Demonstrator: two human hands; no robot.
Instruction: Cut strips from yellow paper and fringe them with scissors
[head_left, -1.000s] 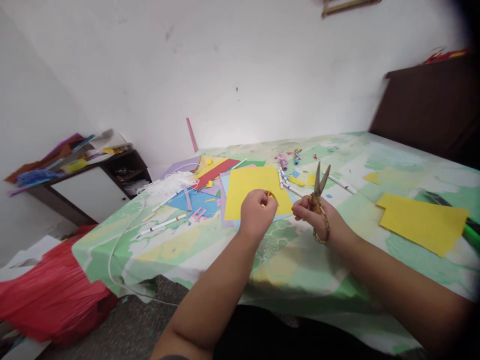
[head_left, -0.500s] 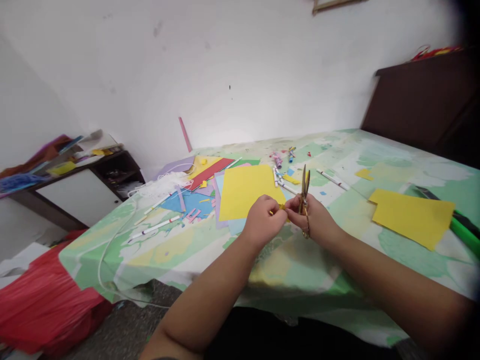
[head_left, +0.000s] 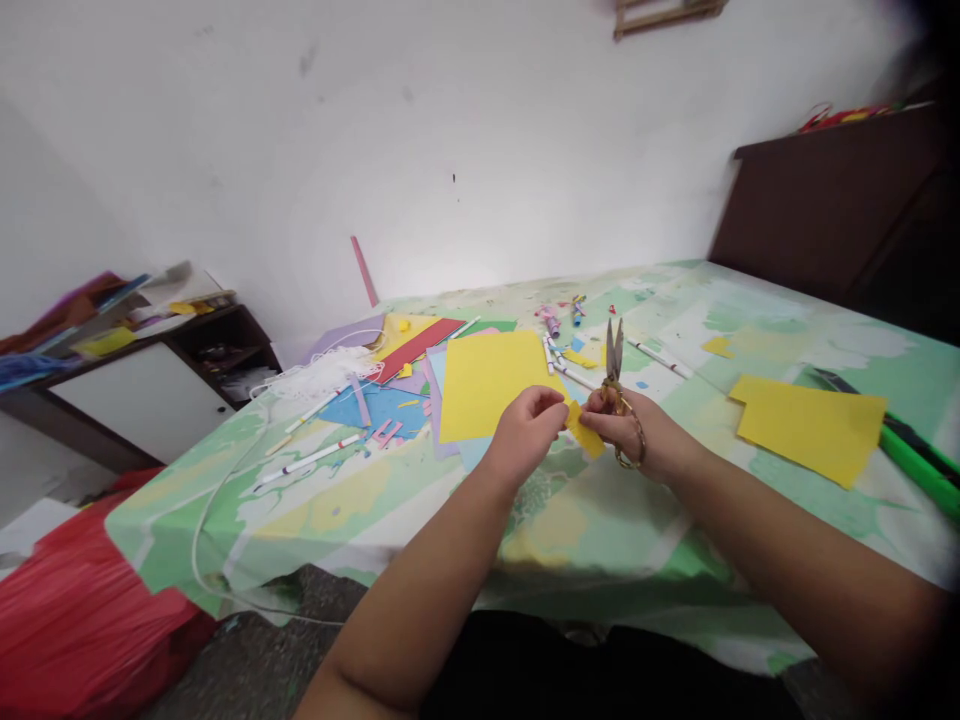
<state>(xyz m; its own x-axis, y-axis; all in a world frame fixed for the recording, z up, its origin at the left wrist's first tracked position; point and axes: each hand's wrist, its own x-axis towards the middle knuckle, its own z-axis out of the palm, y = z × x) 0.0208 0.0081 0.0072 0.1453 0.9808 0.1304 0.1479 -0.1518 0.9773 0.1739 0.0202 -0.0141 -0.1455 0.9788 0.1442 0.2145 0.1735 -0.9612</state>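
Over the near part of the table, my left hand [head_left: 526, 428] pinches the left edge of a small piece of yellow paper [head_left: 586, 436]. The thumb and fingertips of my right hand [head_left: 651, 432] grip the same piece from the other side. My right hand also holds a pair of scissors [head_left: 614, 362], blades pointing up and slightly apart, its gold handles hanging around the fingers. Just beyond my left hand lies a large yellow sheet [head_left: 495, 380] on top of other coloured sheets. A bigger cut piece of yellow paper [head_left: 814, 425] rests to the right.
A patterned cloth [head_left: 315, 530] covers the table. On the left are white string [head_left: 322, 370], a red strip [head_left: 416, 350], blue paper [head_left: 397, 412] and a white marker [head_left: 311, 460]. At far right lies a green-handled cutter [head_left: 919, 460]. A red bag [head_left: 82, 610] sits beside the table.
The small yellow paper now shows more between my hands, which have drawn slightly apart. The scissors have turned a little in my right hand. The view has shifted slightly.
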